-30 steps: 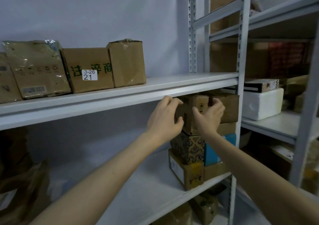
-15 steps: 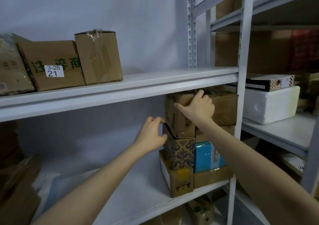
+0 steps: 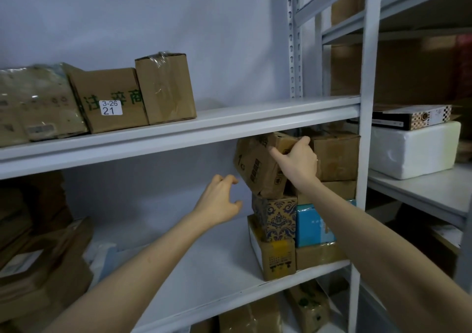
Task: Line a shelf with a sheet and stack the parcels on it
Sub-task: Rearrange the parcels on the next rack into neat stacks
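A stack of parcels stands at the right end of the middle shelf (image 3: 209, 269). On top of it, a brown cardboard box (image 3: 258, 169) is tilted to the left, and my right hand (image 3: 297, 160) grips its upper edge. Under it sit a blue-patterned box (image 3: 277, 217), a light blue box (image 3: 313, 226) and a brown box (image 3: 274, 256) at the bottom. My left hand (image 3: 219, 200) hovers just left of the stack with fingers loosely curled, holding nothing. A pale sheet (image 3: 104, 256) lies crumpled on the shelf's left part.
Several brown boxes (image 3: 109, 100) stand on the upper shelf (image 3: 178, 133). Large cardboard boxes (image 3: 38, 256) fill the middle shelf's left end. A steel upright (image 3: 362, 154) borders the stack on the right; beyond it a white foam box (image 3: 413, 148) sits on a neighbouring shelf.
My left hand came off the top box and dropped lower to the left. My right hand moved onto the box's upper edge, and the box now tilts left.
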`<move>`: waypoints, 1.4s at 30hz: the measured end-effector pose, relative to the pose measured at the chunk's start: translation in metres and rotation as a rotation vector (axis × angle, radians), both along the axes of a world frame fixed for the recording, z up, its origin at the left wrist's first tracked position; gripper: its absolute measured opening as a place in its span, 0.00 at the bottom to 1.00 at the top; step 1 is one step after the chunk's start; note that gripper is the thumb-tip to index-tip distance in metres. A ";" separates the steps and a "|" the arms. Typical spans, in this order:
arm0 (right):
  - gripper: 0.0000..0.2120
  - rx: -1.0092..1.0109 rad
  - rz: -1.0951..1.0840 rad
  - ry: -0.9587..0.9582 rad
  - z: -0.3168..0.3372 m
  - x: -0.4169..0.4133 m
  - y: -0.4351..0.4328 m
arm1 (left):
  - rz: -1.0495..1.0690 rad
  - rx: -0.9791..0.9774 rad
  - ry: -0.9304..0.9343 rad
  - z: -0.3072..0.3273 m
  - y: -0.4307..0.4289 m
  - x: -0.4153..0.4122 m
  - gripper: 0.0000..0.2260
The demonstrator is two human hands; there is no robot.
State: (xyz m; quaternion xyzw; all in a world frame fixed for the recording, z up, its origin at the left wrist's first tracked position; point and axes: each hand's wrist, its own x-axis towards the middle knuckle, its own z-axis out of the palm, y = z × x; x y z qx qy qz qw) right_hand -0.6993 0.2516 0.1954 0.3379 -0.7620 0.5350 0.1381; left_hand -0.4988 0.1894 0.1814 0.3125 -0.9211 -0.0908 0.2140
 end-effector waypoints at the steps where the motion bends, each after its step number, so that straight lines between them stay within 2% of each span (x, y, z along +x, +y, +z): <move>1: 0.32 0.002 0.021 0.016 0.000 0.005 0.001 | 0.005 0.000 0.001 0.001 0.001 0.005 0.25; 9: 0.36 -0.009 0.250 -0.103 -0.012 0.043 0.015 | 0.018 -0.006 0.050 0.007 0.018 0.044 0.24; 13: 0.33 0.023 0.403 -0.069 -0.006 0.061 0.030 | 0.032 -0.032 0.141 0.020 0.025 0.055 0.25; 17: 0.34 0.008 0.604 -0.078 0.006 0.077 0.051 | 0.019 -0.103 0.317 0.035 0.040 0.068 0.21; 20: 0.26 -0.040 0.696 -0.169 0.017 0.083 0.066 | -0.002 -0.140 0.386 0.048 0.046 0.078 0.24; 22: 0.22 -0.028 0.750 -0.218 0.024 0.086 0.077 | 0.009 -0.167 0.377 0.058 0.049 0.084 0.27; 24: 0.17 -0.018 0.796 -0.281 0.029 0.091 0.087 | -0.010 -0.103 0.322 0.071 0.051 0.090 0.28; 27: 0.13 0.008 0.856 -0.329 0.036 0.098 0.100 | -0.053 0.210 0.043 0.090 0.052 0.099 0.29; 29: 0.17 0.018 0.904 -0.308 0.039 0.098 0.105 | -0.065 0.347 -0.193 0.097 0.052 0.106 0.34; 30: 0.22 0.011 0.930 -0.314 0.040 0.097 0.107 | -0.080 0.409 -0.237 0.100 0.052 0.110 0.36; 33: 0.36 -0.005 1.012 -0.387 0.045 0.093 0.108 | -0.125 0.560 -0.105 0.106 0.050 0.115 0.35; 35: 0.43 -0.003 1.091 -0.427 0.052 0.089 0.109 | -0.125 0.526 -0.036 0.113 0.051 0.113 0.35; 38: 0.42 -0.033 1.199 -0.445 0.067 0.083 0.108 | -0.107 0.429 -0.005 0.132 0.056 0.110 0.37; 42: 0.47 -0.028 1.244 -0.425 0.088 0.070 0.108 | -0.110 0.307 -0.083 0.164 0.066 0.103 0.33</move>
